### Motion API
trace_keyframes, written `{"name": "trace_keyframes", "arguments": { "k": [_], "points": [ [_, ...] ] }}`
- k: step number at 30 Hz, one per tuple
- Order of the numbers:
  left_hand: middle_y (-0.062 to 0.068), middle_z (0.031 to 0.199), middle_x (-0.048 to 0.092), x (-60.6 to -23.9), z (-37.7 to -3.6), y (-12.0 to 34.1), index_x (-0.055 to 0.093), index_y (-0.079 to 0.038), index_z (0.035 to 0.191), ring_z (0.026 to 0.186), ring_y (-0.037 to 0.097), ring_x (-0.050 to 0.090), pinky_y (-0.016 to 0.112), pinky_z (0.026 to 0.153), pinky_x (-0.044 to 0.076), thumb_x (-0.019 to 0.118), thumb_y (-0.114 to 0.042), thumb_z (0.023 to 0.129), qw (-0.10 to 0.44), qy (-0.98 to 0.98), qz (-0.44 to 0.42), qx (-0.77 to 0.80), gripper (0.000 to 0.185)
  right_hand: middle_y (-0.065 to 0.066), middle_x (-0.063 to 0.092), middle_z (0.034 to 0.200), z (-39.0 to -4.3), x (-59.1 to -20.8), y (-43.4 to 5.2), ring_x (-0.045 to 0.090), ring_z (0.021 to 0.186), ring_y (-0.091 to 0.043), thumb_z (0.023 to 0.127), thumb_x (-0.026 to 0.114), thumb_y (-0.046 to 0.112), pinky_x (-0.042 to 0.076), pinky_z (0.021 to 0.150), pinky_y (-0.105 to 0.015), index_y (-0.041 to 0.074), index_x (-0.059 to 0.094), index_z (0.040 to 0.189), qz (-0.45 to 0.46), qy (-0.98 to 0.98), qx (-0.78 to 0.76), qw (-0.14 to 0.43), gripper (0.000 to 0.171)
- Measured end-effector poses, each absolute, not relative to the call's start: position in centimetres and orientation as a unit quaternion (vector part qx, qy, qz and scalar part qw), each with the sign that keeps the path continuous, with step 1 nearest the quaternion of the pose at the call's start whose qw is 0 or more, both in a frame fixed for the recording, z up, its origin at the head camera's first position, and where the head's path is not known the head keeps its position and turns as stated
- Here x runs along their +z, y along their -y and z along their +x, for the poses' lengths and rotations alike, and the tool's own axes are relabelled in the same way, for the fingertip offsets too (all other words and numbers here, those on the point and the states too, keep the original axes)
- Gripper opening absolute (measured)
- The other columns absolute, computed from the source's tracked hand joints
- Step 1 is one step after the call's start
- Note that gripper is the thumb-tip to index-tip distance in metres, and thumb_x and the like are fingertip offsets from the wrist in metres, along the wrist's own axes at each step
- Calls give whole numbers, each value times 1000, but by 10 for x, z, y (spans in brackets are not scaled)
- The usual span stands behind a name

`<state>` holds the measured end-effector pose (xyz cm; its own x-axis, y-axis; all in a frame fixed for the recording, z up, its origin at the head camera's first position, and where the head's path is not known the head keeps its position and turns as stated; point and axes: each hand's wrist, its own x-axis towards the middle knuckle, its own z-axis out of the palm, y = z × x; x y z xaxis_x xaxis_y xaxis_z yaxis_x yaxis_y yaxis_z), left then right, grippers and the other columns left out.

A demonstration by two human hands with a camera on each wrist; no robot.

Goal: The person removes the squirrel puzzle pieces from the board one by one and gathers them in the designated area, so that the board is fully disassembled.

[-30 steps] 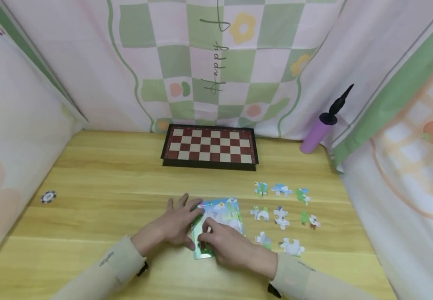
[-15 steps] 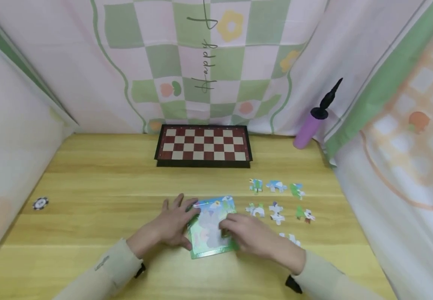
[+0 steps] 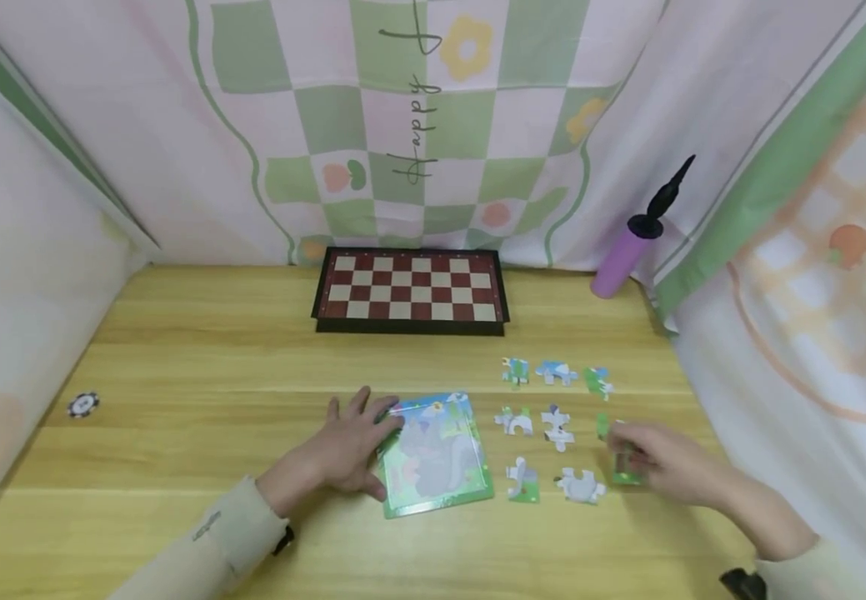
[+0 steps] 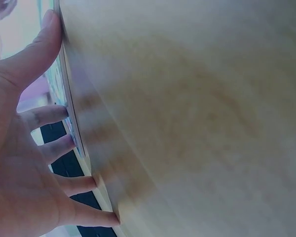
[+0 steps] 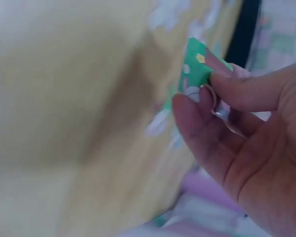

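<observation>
head view overhead, wrist views close

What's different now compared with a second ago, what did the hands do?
The right hand left the puzzle board and swung out to the right, where it now pinches a green puzzle piece beside the loose pieces. The left hand stayed flat against the board's left edge. The board, chessboard, purple pump and poker chip kept their places.
</observation>
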<state>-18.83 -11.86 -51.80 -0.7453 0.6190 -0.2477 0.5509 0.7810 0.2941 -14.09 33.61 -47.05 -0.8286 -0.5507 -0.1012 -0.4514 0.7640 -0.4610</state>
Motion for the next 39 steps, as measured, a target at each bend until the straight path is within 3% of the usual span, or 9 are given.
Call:
{"name": "trace_keyframes", "arguments": {
  "k": [4,7,12,18,29,34,39],
  "points": [
    [8,173,23,-518,-188,119,43,-25,155,157,56,19,86,115,21,90,-54,70,173,-929,312,103,101,12,71,85,-132,-484,-362,58,75,7,80,64,-15,52,60,-19,15,67,97,-261,-928,-216,154,34],
    [8,173,24,-518,-188,119,43,-25,155,157,55,19,86,116,20,90,-53,70,171,-929,310,105,101,13,69,84,-128,-496,-368,54,74,9,81,71,-10,49,57,-18,18,64,93,-276,-927,-215,134,31],
    [8,173,23,-517,-189,119,42,-24,156,157,55,18,86,116,20,89,-54,71,170,-927,314,112,101,13,62,87,-123,-504,-367,50,76,10,74,84,0,49,59,-17,21,64,91,-266,-942,-186,81,34],
    [7,174,22,-518,-190,119,42,-25,156,158,54,17,85,117,20,88,-55,71,172,-928,312,110,102,9,60,92,-118,-501,-363,51,78,8,75,85,3,51,62,-18,21,66,93,-226,-956,-160,91,32],
    [7,174,23,-516,-188,120,42,-24,156,158,55,17,85,117,19,89,-54,71,174,-928,310,114,102,8,63,98,-113,-502,-349,54,80,5,72,87,0,54,65,-19,16,73,101,-209,-969,-115,60,37],
    [7,174,23,-517,-188,120,42,-24,156,158,54,17,85,117,19,89,-54,71,172,-928,311,116,102,5,67,101,-114,-500,-344,61,81,-2,73,89,7,58,68,-24,13,72,114,-202,-975,-62,60,45],
    [6,174,21,-517,-188,121,41,-24,157,158,54,16,85,118,17,89,-54,71,178,-927,308,117,103,-7,74,104,-122,-493,-336,71,86,-18,77,86,7,64,72,-35,4,72,115,-239,-969,-59,-30,40]
  ]
}}
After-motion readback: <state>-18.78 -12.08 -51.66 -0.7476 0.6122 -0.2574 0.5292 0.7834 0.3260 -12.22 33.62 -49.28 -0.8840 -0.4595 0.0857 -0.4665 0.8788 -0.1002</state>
